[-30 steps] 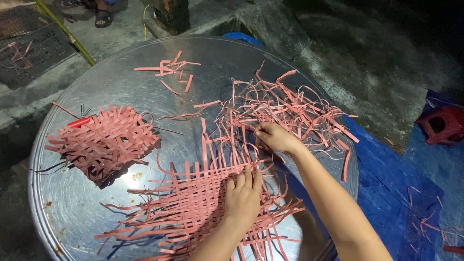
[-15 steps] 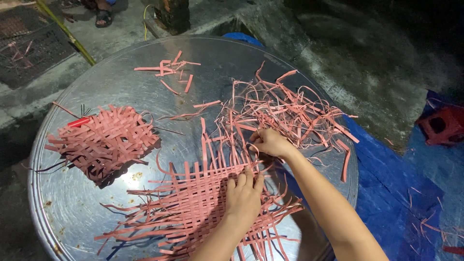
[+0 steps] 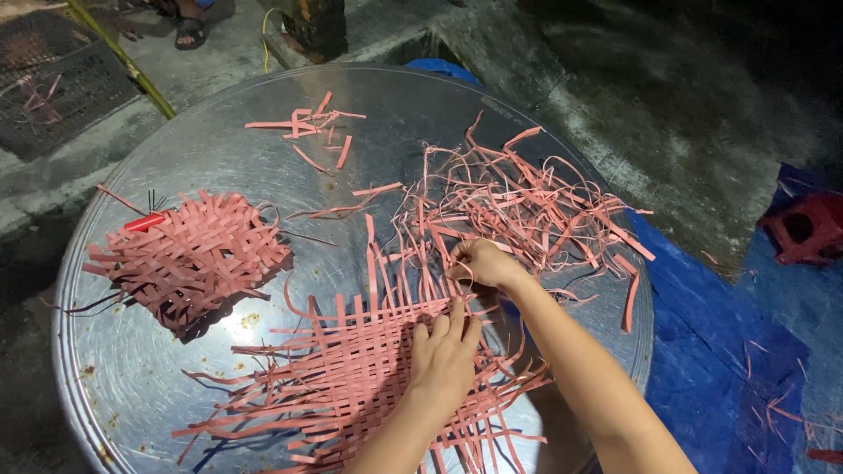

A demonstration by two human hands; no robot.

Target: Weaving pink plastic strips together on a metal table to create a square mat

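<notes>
The round metal counter [image 3: 176, 158] carries a half-woven pink strip mat [image 3: 342, 369] at its near edge, whose loose ends overhang the rim and could slide off if tugged. The left hand [image 3: 443, 355] lies flat and spread on the weave, pinning it. The right hand [image 3: 479, 263] pinches one strip beside the tangled strip pile [image 3: 527, 206]; a hard pull could snag neighbours. Open room lies between the mat and the finished woven piece [image 3: 189, 250].

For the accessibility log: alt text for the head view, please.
A person's left hand presses flat on a half-woven mat of pink strips on a round metal table, while the right hand pinches a strip from the loose pink pile. A woven pink piece lies left.
</notes>
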